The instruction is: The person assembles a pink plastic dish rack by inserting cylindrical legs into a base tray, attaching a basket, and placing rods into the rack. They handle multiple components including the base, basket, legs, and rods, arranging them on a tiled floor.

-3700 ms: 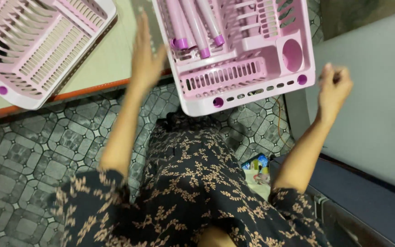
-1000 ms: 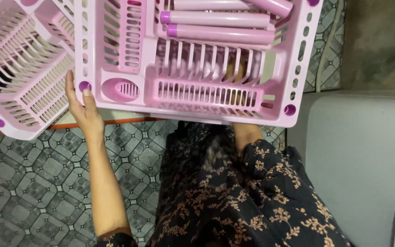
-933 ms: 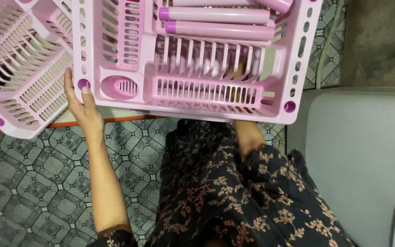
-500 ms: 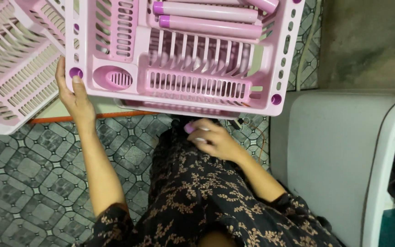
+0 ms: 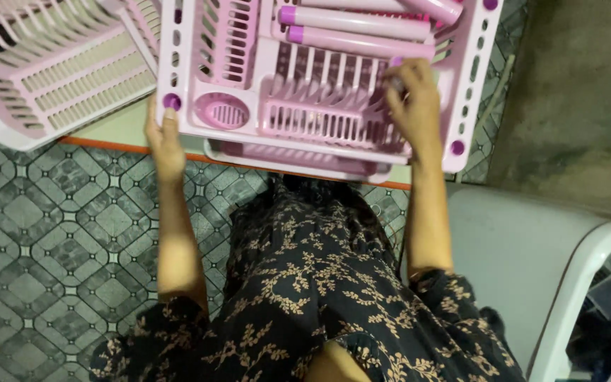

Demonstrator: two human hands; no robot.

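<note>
The slotted pink plastic dish rack (image 5: 319, 92), likely light and stiff, is best taken by its rim: left hand (image 5: 165, 138) pinches its corner, right hand (image 5: 413, 106) curls inside.

Pale tabletop (image 5: 118, 127) with an orange edge, over a grey tiled floor (image 5: 44, 233), pink rack (image 5: 319, 78) lying on it and overhanging its edge, second pink rack (image 5: 51, 64) just beside it at left
</note>
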